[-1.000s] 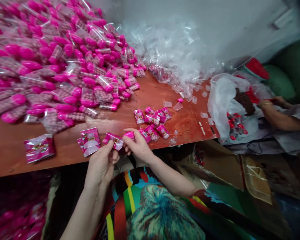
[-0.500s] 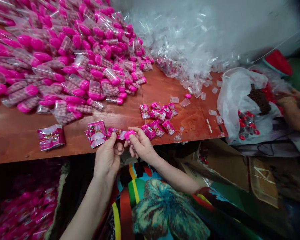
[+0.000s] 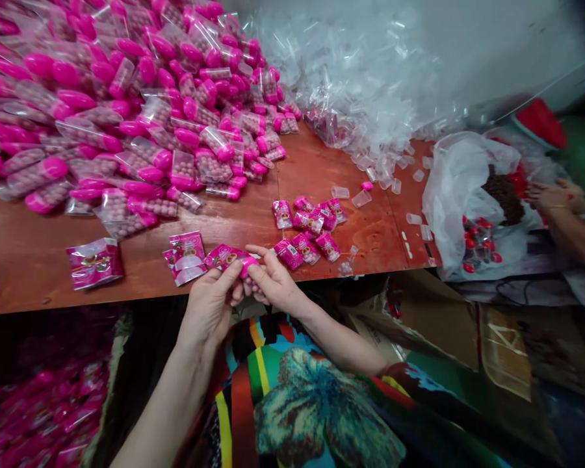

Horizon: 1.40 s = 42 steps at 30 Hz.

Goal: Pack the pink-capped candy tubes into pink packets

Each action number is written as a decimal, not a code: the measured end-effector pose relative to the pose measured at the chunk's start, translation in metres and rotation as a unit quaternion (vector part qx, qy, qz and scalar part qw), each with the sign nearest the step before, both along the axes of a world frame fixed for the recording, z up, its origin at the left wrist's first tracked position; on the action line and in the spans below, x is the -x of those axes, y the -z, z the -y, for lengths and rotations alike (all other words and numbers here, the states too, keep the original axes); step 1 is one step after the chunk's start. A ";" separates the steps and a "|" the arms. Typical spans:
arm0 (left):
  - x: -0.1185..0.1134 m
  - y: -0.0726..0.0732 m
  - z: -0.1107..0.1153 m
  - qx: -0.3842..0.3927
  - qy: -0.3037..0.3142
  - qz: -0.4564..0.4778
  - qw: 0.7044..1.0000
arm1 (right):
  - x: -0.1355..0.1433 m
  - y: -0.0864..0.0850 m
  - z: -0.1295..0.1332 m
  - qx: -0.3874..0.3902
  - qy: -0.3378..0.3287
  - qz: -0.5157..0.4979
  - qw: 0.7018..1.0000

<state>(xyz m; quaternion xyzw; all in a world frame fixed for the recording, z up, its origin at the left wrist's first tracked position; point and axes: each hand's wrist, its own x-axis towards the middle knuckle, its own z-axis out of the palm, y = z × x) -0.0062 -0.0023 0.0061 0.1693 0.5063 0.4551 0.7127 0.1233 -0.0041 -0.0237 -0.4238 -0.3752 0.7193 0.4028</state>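
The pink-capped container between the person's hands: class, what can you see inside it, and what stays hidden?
Inside the container, small pink balls show below its cap. The right hand covers part of it, so any balls there cannot be seen.

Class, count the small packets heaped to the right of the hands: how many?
8 packets visible: one at back left, four clustered beside it, three in front. Some may be hidden.
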 end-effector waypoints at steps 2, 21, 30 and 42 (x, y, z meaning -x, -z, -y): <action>0.001 0.001 0.001 0.014 0.022 -0.006 1.000 | -0.004 0.001 0.000 -0.019 -0.013 0.007 1.000; 0.005 0.005 -0.002 0.016 0.082 -0.002 0.997 | -0.016 0.009 0.003 -0.005 -0.088 -0.077 0.993; 0.008 0.021 0.004 0.007 0.172 0.010 0.985 | -0.026 0.022 -0.005 0.005 -0.120 -0.086 0.989; 0.034 0.008 0.000 -0.206 0.024 -0.450 0.868 | -0.040 -0.005 -0.015 0.059 0.101 -0.228 0.967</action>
